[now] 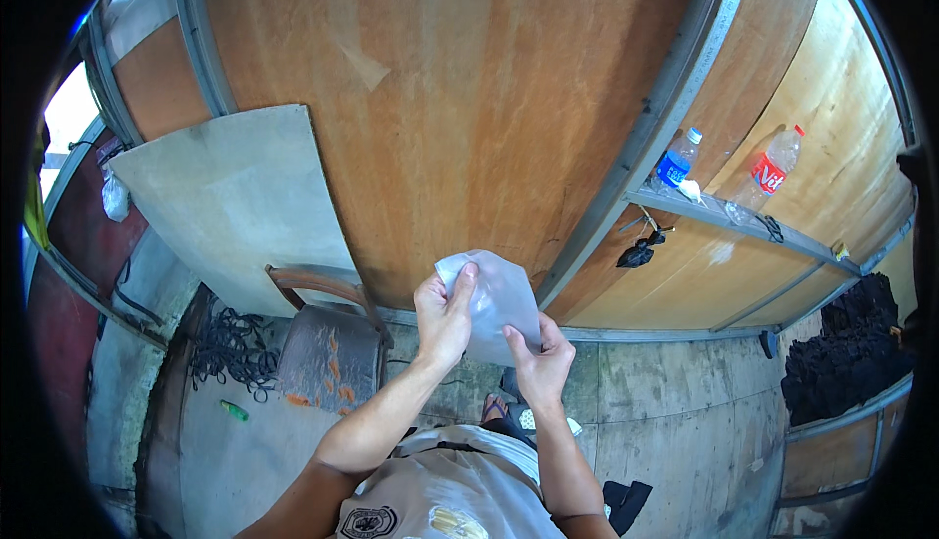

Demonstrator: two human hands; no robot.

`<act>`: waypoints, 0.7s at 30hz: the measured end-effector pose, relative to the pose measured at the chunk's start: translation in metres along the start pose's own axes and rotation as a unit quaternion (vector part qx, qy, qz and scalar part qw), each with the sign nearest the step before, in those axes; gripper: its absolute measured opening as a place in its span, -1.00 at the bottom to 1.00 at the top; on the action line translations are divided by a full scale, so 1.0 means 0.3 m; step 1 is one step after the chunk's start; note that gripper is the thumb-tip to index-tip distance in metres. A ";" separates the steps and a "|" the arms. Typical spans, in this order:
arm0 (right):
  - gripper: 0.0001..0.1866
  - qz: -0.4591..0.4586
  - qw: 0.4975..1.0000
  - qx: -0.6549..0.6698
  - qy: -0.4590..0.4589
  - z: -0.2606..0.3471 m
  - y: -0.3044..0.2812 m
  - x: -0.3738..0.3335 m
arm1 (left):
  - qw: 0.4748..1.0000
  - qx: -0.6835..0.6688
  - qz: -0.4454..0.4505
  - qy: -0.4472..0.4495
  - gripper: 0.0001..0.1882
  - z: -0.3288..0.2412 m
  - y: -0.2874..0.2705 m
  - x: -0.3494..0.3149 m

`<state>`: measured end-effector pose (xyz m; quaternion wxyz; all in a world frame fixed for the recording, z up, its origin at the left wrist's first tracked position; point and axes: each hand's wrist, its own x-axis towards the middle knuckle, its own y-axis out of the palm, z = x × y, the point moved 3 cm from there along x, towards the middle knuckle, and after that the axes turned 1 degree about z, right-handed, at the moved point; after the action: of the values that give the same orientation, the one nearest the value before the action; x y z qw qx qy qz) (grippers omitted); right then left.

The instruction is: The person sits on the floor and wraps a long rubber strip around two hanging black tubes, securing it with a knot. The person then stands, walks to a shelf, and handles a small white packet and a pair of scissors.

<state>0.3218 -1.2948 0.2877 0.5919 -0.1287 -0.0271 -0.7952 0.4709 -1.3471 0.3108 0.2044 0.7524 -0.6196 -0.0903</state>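
A piece of translucent whitish plastic (503,290), either a flat bag or a sheet, is held up in front of my body. My left hand (446,314) pinches its upper left part, thumb on the near face. On the lower right edge, the thumb and fingers of my right hand (540,355) grip it too. Both hands are closed on the plastic, and most of the fingers are hidden behind it. Whether the piece has an opening cannot be made out.
A worn chair (333,358) stands at left beside a tangle of black cords (235,351). Ahead rises a plywood wall (469,128) with a leaning pale board (245,197). Two bottles, one blue-labelled (677,163) and one red-labelled (770,175), stand on a metal ledge. Dark cloth (841,363) is piled at right.
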 end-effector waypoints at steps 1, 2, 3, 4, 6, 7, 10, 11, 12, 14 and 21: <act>-0.66 0.013 1.000 0.002 0.015 -0.020 -0.006 -0.007 | 1.000 -0.013 0.000 -0.004 -0.78 -0.004 -0.009 0.003; -0.67 0.023 0.999 -0.010 0.044 -0.043 -0.013 -0.016 | 1.000 -0.003 -0.007 -0.002 -0.78 -0.009 -0.019 0.005; -0.69 0.028 0.999 0.004 0.041 -0.059 -0.020 -0.026 | 1.000 -0.001 -0.012 -0.001 -0.78 -0.014 -0.028 0.006; -0.71 0.029 0.998 0.005 0.052 -0.075 -0.024 -0.034 | 1.000 -0.006 -0.011 -0.001 -0.77 -0.018 -0.034 0.009; -0.75 0.035 0.998 0.015 0.054 -0.099 -0.026 -0.049 | 1.000 -0.004 -0.007 -0.021 -0.73 -0.028 -0.051 0.017; -0.78 0.039 0.998 0.025 0.045 -0.106 -0.023 -0.054 | 0.999 -0.007 -0.009 -0.052 -0.70 -0.029 -0.056 0.021; -0.84 0.077 0.996 0.053 0.016 -0.116 -0.002 -0.058 | 0.999 -0.006 0.013 -0.041 -0.66 -0.057 -0.055 0.034; -0.86 0.085 0.995 0.060 0.004 -0.116 0.004 -0.056 | 0.999 -0.016 0.026 -0.023 -0.64 -0.070 -0.051 0.036; -0.86 0.081 0.994 0.070 0.030 -0.122 0.006 -0.054 | 0.999 -0.021 0.032 -0.025 -0.63 -0.079 -0.050 0.035; -0.88 0.063 0.992 0.079 0.079 -0.133 0.004 -0.050 | 0.999 -0.003 0.043 -0.013 -0.60 -0.101 -0.050 0.051; -0.75 0.088 0.989 -0.041 -0.115 -0.066 0.006 -0.035 | 0.998 -0.003 0.059 0.027 -0.58 -0.138 -0.049 0.104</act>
<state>0.3228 -1.2896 0.2658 0.6467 -0.2449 -0.0507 -0.7206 0.5070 -1.3671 0.3455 0.2279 0.7161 -0.6570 -0.0599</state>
